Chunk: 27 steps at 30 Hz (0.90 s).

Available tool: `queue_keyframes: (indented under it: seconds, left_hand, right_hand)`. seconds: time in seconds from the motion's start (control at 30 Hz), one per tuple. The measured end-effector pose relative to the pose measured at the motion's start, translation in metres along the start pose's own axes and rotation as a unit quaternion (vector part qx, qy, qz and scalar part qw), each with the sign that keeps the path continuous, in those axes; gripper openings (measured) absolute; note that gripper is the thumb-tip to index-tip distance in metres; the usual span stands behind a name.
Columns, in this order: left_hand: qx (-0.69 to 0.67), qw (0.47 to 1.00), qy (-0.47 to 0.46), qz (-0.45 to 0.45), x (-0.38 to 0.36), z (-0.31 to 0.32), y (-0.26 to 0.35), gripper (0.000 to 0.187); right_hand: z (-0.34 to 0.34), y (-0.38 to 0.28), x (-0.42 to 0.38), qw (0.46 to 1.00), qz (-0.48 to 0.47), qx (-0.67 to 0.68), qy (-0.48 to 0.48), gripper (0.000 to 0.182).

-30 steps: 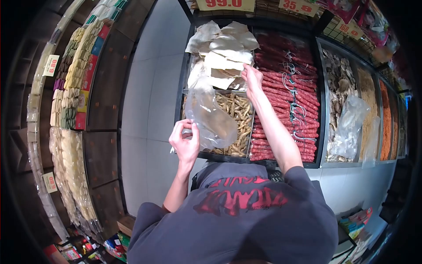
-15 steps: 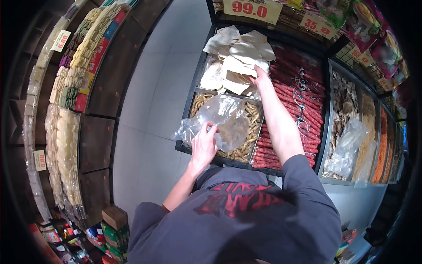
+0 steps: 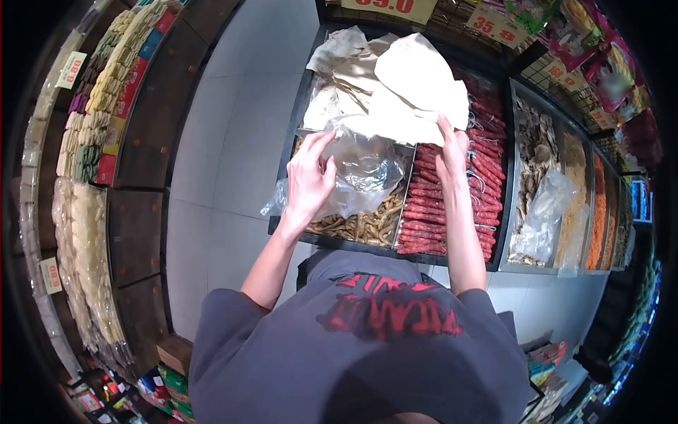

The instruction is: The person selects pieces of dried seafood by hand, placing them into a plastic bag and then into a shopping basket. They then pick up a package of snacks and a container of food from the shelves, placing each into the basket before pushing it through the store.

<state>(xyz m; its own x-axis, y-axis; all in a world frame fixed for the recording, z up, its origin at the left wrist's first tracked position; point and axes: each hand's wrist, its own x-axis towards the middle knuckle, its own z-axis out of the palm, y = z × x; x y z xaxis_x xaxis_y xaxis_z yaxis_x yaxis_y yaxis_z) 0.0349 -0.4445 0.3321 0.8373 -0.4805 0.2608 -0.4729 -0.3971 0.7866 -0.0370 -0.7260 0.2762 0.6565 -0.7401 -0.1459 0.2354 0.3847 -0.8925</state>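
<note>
Head view, clock directions taken from the picture's centre, 12 at the top.

Left hand (image 3: 309,180): at 11 o'clock, back of the hand up, forearm slanting toward 1. Fingers loosely curled, thumb apart from the index finger, a clear gap between. Clear plastic bag (image 3: 364,169), crumpled, directly beside the fingertips; whether the fingers grip it, cannot tell.

Right hand (image 3: 453,150): at 2 o'clock, forearm almost straight toward 12. Fingers and thumb closed on the near edge of the raised sheets.

Raised sheets (image 3: 417,78): white, flat, irregular, overlapping; at 1 o'clock, in the right hand, over the divider between pile and sausages.

Pale sheet pile (image 3: 342,67): one compartment, at 12.

Slender brown dried goods (image 3: 367,227): compartment on the 6 o'clock side of the pile, partly beneath the clear bag.

Red sausages (image 3: 431,191): long rows with pale string, at 3 o'clock, beside the brown goods.

Grey-brown dried goods (image 3: 534,134): separate bin, farther out between 2 and 3, a second plastic bag (image 3: 549,212) lying in it.

Price card (image 3: 71,69), reading 6.80: shelf edge, at 10 o'clock.
</note>
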Motion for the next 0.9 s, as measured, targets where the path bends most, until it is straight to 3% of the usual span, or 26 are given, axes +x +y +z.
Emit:
queue_keyframes:
  seconds: [0.1, 0.17, 0.27, 0.4, 0.43, 0.5, 0.53, 0.73, 0.9]
  left_hand:
    - [-0.021, 0.999, 0.0, 0.042, 0.014, -0.003, 0.016, 0.051]
    - [-0.091, 0.994, -0.039, 0.047, 0.019, -0.008, 0.032, 0.058]
    - [-0.074, 0.992, -0.06, 0.079, 0.024, -0.011, 0.048, 0.067]
    - [-0.094, 0.981, -0.127, 0.11, 0.027, 0.007, 0.039, 0.077]
    - [-0.129, 0.973, -0.159, 0.109, 0.025, 0.015, 0.035, 0.079]
    - [-0.154, 0.964, -0.195, 0.092, 0.019, 0.032, 0.026, 0.08]
    - [-0.151, 0.963, -0.196, 0.104, 0.016, 0.043, 0.02, 0.08]
    - [-0.148, 0.962, -0.179, 0.143, 0.001, 0.083, -0.005, 0.074]
    - [-0.147, 0.956, -0.198, 0.159, -0.005, 0.068, 0.008, 0.075]
  right_hand:
    - [-0.023, -0.035, -0.064, 0.998, -0.056, -0.009, -0.008, 0.023]
    - [-0.038, -0.042, -0.097, 0.994, -0.097, -0.026, 0.051, 0.025]
    - [-0.054, -0.055, -0.139, 0.987, -0.137, -0.041, 0.076, 0.031]
    - [-0.063, -0.052, -0.183, 0.95, -0.2, -0.165, 0.176, 0.029]
    - [-0.065, -0.048, -0.191, 0.95, -0.197, -0.169, 0.172, 0.029]
    - [-0.069, -0.038, -0.204, 0.903, -0.242, -0.314, 0.166, 0.03]
    - [-0.063, -0.032, -0.21, 0.913, -0.217, -0.285, 0.195, 0.027]
    - [-0.048, -0.032, -0.232, 0.837, -0.238, -0.471, 0.141, 0.023]
    - [-0.043, -0.043, -0.24, 0.833, -0.215, -0.501, 0.098, 0.018]
